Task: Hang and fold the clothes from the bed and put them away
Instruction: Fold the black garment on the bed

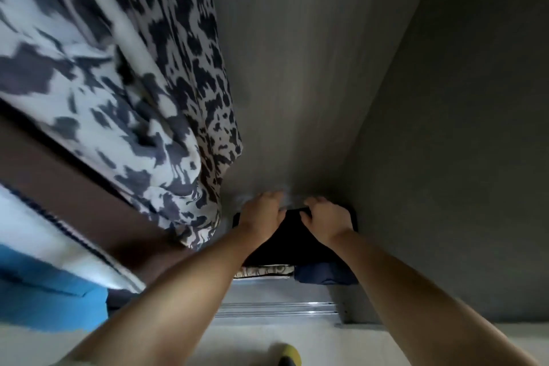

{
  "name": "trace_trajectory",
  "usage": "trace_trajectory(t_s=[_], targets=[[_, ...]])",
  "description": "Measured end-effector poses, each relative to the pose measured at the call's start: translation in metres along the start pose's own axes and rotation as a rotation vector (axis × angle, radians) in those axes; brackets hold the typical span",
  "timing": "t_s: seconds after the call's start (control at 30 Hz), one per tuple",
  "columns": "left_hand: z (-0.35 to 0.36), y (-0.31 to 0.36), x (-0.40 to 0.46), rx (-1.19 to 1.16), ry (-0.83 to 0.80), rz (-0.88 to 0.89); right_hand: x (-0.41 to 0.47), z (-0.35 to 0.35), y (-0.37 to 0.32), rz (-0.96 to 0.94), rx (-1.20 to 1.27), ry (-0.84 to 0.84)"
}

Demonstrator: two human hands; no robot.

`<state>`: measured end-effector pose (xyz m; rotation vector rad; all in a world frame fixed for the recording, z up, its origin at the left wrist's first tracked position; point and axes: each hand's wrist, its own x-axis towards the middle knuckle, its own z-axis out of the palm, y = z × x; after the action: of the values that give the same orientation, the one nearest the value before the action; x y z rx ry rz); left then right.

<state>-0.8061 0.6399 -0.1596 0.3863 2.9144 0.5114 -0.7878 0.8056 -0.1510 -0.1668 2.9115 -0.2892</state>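
A folded black garment [292, 239] lies on top of a stack at the bottom of a grey wardrobe [297, 83]. My left hand [263, 211] and my right hand [325, 220] both rest on its far end, fingers curled over the edge near the back wall. Under the black piece I see a patterned folded cloth [264, 271] and a dark blue folded one [325, 275]. A white garment with dark blotches [124, 74] hangs at the left inside the wardrobe, blurred.
The wardrobe's right side wall [460, 157] stands close to my right arm. A metal sliding-door track [276, 309] runs along the floor in front. Blue cloth [44, 291] and a brown panel [74, 187] lie at the left. A yellow-tipped foot [286, 355] shows below.
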Motion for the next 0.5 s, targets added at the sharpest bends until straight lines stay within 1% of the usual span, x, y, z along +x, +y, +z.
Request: trace_trajectory(t_s=[0.1,0.17,0.23,0.3,0.37,0.5], targets=[[-0.036,0.016,-0.007,0.027,0.054,0.026,-0.02,-0.032,-0.003,0.016,0.004,0.044],[-0.051,0.027,-0.014,0.04,0.037,0.039,-0.035,-0.045,-0.004,0.028,0.002,0.074],[-0.061,0.04,-0.024,0.073,0.011,0.097,-0.056,-0.057,-0.002,0.052,0.003,0.111],[-0.065,0.055,-0.035,0.115,-0.009,0.165,-0.078,-0.062,0.003,0.087,0.003,0.137],[-0.065,0.078,-0.051,0.151,-0.018,0.244,-0.111,-0.065,0.011,0.164,0.011,0.172],[-0.058,0.12,-0.082,0.144,-0.022,0.342,-0.173,-0.059,0.024,0.287,0.026,0.239]])
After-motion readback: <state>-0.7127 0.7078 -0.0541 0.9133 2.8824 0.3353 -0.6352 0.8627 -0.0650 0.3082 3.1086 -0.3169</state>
